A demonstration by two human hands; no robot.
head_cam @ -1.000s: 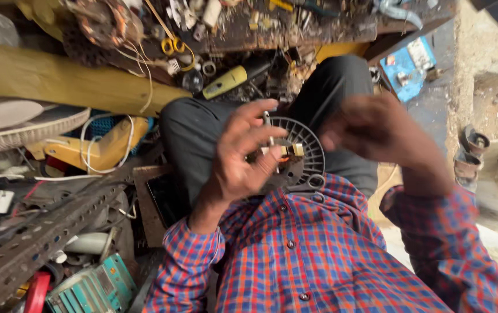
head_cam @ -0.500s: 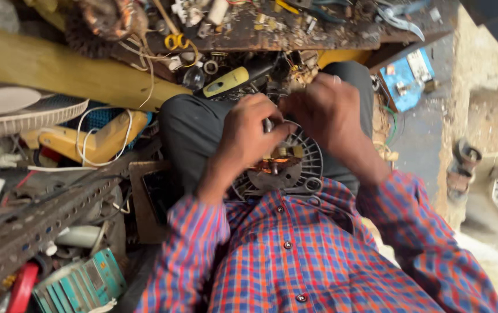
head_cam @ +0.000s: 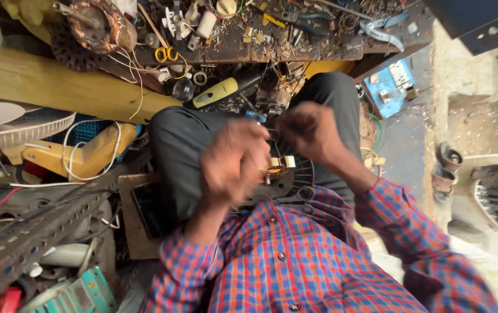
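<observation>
A round black ribbed fan motor [head_cam: 286,174] with copper windings and small white blocks lies in my lap, on my dark trousers. My left hand [head_cam: 234,162] is blurred with motion, hovering over the motor's left side with curled fingers. My right hand [head_cam: 310,133] is also blurred and sits at the motor's upper edge, fingers bent toward thin wires. A small blue piece [head_cam: 255,116] shows between the two hands. Whether either hand grips anything is lost in the blur.
A black phone [head_cam: 150,211] lies on a wooden board beside my left thigh. A yellow-and-black tool [head_cam: 220,93], yellow-handled scissors [head_cam: 165,54] and a copper-wound stator [head_cam: 95,26] crowd the cluttered bench ahead. A perforated metal angle [head_cam: 23,243] and a white fan guard [head_cam: 17,124] lie left.
Both hands dropped from a raised position onto the motor in my lap, then shifted again; the left hand has moved left and toward me, now heavily blurred.
</observation>
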